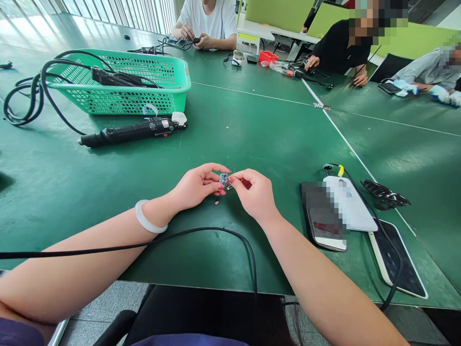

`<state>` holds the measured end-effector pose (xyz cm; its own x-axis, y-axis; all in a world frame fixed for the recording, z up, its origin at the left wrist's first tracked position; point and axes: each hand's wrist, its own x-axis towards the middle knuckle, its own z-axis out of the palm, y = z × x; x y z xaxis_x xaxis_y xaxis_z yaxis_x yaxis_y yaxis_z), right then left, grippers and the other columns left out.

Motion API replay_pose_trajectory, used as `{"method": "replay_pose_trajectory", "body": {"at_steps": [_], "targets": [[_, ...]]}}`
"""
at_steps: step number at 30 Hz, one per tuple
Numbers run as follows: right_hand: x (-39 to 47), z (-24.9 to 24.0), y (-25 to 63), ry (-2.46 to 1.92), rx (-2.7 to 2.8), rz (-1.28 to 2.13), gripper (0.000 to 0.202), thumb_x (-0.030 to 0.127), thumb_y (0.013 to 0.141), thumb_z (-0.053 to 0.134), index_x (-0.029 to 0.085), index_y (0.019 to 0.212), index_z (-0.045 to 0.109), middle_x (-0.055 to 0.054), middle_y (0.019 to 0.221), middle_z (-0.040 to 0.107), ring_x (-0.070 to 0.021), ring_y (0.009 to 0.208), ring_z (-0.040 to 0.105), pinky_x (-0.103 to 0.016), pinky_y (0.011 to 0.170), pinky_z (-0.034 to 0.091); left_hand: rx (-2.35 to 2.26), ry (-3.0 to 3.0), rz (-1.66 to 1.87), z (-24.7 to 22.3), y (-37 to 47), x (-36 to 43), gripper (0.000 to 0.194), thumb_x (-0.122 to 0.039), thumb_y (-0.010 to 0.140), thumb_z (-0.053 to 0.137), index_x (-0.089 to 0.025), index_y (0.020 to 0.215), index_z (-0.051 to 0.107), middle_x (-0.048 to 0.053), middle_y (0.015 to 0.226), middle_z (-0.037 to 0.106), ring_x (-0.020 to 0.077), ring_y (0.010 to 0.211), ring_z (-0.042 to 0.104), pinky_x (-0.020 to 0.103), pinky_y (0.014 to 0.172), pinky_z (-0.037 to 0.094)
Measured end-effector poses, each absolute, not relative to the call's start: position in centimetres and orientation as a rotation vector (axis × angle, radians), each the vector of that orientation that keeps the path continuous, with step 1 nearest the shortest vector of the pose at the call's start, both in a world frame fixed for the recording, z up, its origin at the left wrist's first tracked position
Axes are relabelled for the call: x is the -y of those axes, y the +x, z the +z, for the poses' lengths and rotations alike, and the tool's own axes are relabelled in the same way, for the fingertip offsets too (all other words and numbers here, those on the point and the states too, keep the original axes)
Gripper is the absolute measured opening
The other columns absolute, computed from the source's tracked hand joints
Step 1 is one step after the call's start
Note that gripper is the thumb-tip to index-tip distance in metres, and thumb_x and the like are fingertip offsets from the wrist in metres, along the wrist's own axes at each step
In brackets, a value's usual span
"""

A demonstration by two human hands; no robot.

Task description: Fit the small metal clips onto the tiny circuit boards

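Note:
Between the fingertips of my left hand (198, 186) is a small grey metallic part (224, 179), too small to name exactly. My right hand (254, 192) meets it from the right, thumb and forefinger pinched together at its edge. A thin light-coloured piece (229, 187) shows by the right fingertips; its kind I cannot make out. Just below the hands, a tiny copper-coloured piece (216, 203) lies on the green table (230, 134). A white bangle (148, 218) circles my left wrist.
A black electric screwdriver (133, 132) lies before a green basket (137, 103) holding cables. Phones (324, 216) and a white device (349, 204) lie at right. A black cable (201, 229) crosses my left forearm. People (212, 24) sit across the table.

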<state>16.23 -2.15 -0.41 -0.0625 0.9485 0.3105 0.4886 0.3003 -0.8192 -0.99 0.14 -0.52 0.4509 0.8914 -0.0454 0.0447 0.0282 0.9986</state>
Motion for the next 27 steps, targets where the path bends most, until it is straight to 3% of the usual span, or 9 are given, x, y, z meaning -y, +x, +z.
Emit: {"method": "replay_pose_trajectory", "body": {"at_steps": [13,27], "targets": [[2.53,-0.07,16.11,-1.335,1.832,0.535,0.019,0.028,0.083,0.053,0.020,0.068,0.061,0.000,0.066,0.057,-0.0105,0.056,0.044,-0.027,0.054,0.036,-0.912,1.422,0.818,-0.53,-0.91,-0.04,0.027,-0.025,0.080,0.063,-0.016,0.104,0.055,0.002,0.073,0.066,0.0133,0.070,0.067,0.026,0.065,0.057],[2.36,0.00,16.57,-1.401,1.948,0.447,0.021,0.027,0.084,0.052,0.019,0.066,0.059,-0.001,0.066,0.056,-0.0114,0.059,0.047,-0.027,0.055,0.035,-1.008,1.568,0.849,-0.46,-1.02,0.35,0.029,-0.026,0.076,0.067,-0.016,0.103,0.062,0.006,0.093,0.069,0.0160,0.080,0.068,0.030,0.075,0.058]]}}
